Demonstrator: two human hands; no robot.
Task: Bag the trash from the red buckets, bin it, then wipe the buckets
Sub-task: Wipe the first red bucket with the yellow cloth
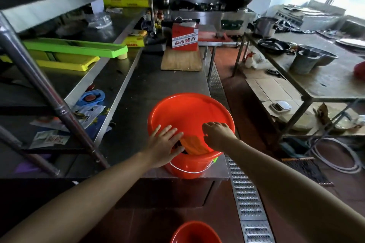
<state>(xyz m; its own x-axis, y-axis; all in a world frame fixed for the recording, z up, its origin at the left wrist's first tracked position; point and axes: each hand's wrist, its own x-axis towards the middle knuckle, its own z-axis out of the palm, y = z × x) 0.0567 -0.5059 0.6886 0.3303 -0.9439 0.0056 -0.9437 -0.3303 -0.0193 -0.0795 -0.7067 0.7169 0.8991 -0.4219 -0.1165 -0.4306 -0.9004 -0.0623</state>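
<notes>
A red bucket (191,124) stands on the near end of a steel counter (158,85), close to its front edge, its wire handle hanging down the near side. Both hands reach into its mouth from six o'clock. The left hand (165,144) lies at the rim's seven o'clock with fingers straight and spread, pressing flat on an orange cloth (194,145) draped over the near inside wall. The right hand (216,134) is at about four o'clock of the rim, knuckles up, fingers curled down onto the cloth's right side; whether they actually pinch it cannot be told. Something dark shows under the cloth beside the left fingers, too hidden to name.

A second red bucket (195,232) sits on the floor at six o'clock, only its rim in view. At twelve o'clock on the counter lies a wooden board (180,61) with a red box (184,35) at its far end. At ten o'clock, on the side shelf, a green tray (79,47) lies on a yellow tray (65,64). A metal floor grate (246,193) runs along the counter's right side.
</notes>
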